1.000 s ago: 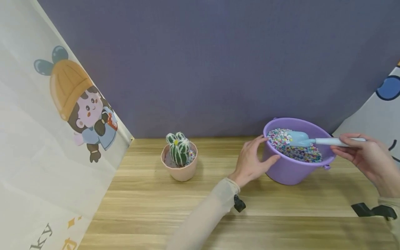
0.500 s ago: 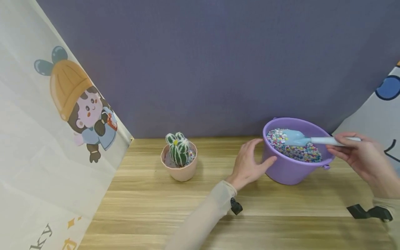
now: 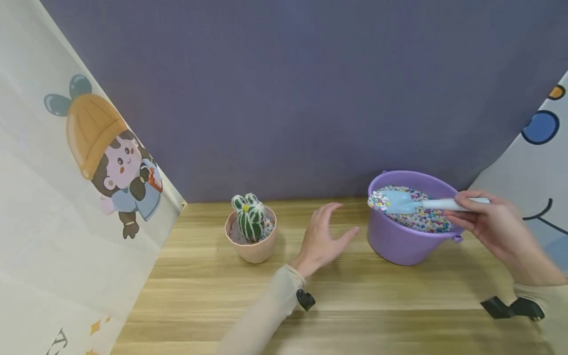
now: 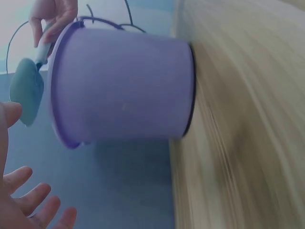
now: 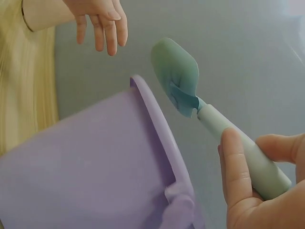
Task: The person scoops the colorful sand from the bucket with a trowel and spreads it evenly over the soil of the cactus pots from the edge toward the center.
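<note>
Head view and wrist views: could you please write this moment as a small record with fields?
Right grip: holds a hand trowel
Trowel load: multicoloured pellets
Trowel position: above the rim of the purple bucket, not touching
Left grip: fingers spread, holding nothing, between bucket and flowerpot
Bucket: stands on wood-grain tabletop, more pellets inside
Flowerpot: pink, holds a cactus with pellets beside it

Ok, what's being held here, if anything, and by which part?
A scoop, held by its pale handle in the right hand; the left hand holds nothing.
</note>
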### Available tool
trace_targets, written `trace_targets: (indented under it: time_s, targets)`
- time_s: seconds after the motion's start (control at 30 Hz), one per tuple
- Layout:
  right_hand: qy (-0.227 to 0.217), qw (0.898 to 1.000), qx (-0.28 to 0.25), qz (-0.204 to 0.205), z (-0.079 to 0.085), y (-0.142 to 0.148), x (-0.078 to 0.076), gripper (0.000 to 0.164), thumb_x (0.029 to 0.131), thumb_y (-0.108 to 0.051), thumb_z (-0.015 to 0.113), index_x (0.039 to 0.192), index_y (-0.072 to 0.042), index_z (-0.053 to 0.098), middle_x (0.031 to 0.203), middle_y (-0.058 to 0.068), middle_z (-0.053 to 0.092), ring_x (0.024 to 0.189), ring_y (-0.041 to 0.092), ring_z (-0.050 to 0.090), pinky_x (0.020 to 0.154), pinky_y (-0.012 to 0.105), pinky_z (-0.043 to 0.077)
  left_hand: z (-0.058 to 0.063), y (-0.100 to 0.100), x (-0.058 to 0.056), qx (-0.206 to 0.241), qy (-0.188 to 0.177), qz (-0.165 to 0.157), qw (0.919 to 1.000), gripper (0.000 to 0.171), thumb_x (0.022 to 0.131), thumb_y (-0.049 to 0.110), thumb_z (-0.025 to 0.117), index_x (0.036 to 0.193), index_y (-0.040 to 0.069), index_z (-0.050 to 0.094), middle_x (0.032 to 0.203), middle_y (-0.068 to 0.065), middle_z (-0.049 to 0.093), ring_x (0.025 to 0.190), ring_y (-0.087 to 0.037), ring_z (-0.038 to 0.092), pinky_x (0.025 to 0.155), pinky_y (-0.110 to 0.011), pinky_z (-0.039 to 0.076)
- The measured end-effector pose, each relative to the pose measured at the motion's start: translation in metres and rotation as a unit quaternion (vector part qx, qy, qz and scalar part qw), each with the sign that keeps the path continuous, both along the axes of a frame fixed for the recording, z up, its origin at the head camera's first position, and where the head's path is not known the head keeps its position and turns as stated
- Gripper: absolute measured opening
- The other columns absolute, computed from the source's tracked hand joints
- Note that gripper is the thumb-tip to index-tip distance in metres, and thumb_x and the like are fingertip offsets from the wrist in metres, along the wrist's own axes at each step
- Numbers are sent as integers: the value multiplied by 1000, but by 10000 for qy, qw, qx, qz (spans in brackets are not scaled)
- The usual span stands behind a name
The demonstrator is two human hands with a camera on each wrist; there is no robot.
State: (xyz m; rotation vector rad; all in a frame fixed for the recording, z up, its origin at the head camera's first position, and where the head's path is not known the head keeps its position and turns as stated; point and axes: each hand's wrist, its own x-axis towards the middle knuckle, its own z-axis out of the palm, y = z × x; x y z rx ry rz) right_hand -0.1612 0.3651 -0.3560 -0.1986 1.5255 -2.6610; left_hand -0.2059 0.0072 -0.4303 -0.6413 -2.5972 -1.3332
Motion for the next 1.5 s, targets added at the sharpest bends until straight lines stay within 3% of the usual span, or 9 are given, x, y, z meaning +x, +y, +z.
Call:
trace_targets:
  time_s: [0.2, 0.47, 0.87, 1.13, 1.33, 1.5]
  targets:
    - [-21, 9998, -175, 31, 0, -13, -3, 34, 110, 7, 39, 103, 2, 72, 99, 19, 79, 87, 29, 82, 81, 35, 67, -1, -20, 0, 14, 14, 112, 9999, 73, 95, 58, 71, 156, 25, 49, 161, 1, 52, 150, -20, 47, 124, -52, 42]
    - [28, 9999, -101, 59, -4, -21, -4, 32, 110, 7, 40, 104, 1, 71, 100, 17, 77, 87, 28, 82, 81, 34, 67, 1, -33, 10, 292, 72, 37, 9995, 69, 96, 54, 71, 155, 24, 51, 160, -1, 53, 149, -21, 48, 124, -53, 41]
    - [45, 10000, -37, 57, -9, -42, 1, 31, 110, 7, 42, 105, -1, 72, 97, 16, 78, 85, 25, 82, 78, 32, 67, -1, -56, 22, 253, -194, 187, 9993, 67, 95, 52, 74, 153, 24, 52, 156, 1, 57, 142, -25, 54, 117, -52, 48]
    - [6, 9997, -219, 129, -6, -55, 1, 32, 110, 8, 41, 104, 0, 72, 97, 16, 77, 84, 27, 82, 80, 33, 67, 0, -78, 27, 383, 213, 336, 9985, 60, 94, 35, 80, 148, 18, 58, 148, -2, 63, 134, -22, 60, 109, -44, 54]
    - [47, 9998, -152, 102, -6, -66, 1, 31, 109, 9, 43, 106, 0, 72, 97, 16, 77, 83, 26, 82, 80, 32, 67, -3, -91, 28, 608, 518, 405, 9960, 53, 95, 30, 79, 143, 15, 62, 140, -6, 69, 125, -23, 64, 103, -46, 57]
    - [119, 9996, -151, 224, -8, -75, 1, 28, 110, 8, 43, 108, 0, 70, 97, 16, 77, 84, 26, 82, 81, 33, 67, -6, -101, 30, 876, 1004, 413, 9902, 47, 94, 22, 80, 137, 13, 66, 134, -9, 72, 119, -23, 67, 98, -41, 60]
